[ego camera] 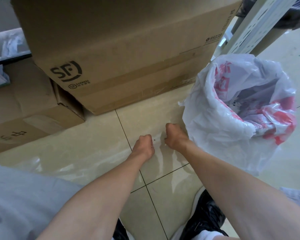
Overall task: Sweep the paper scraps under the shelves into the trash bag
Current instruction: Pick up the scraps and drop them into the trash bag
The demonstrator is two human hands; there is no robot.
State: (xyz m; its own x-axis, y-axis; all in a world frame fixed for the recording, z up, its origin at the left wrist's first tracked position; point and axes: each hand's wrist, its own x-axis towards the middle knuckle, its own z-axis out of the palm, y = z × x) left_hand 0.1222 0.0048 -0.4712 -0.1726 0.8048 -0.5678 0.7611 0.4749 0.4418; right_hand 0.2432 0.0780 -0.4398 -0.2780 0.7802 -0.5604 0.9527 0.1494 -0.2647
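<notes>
Both hands reach down to the beige tiled floor in front of a big cardboard box. My left hand point(144, 146) is curled with its fingers pressed to the tile. My right hand point(175, 136) is curled too, a small white paper scrap point(165, 144) showing at its fingertips. A tiny dark speck point(154, 140) lies on the floor between the hands. The white trash bag with red print point(220, 125) stands open just right of my right hand, its mouth facing up. What either palm holds is hidden.
A large SF Express cardboard box point(128, 49) stands on the floor ahead, a lower box point(24, 108) to its left. A cream metal shelf upright point(256, 26) rises behind the bag. My black shoes point(204, 215) are near the bottom edge.
</notes>
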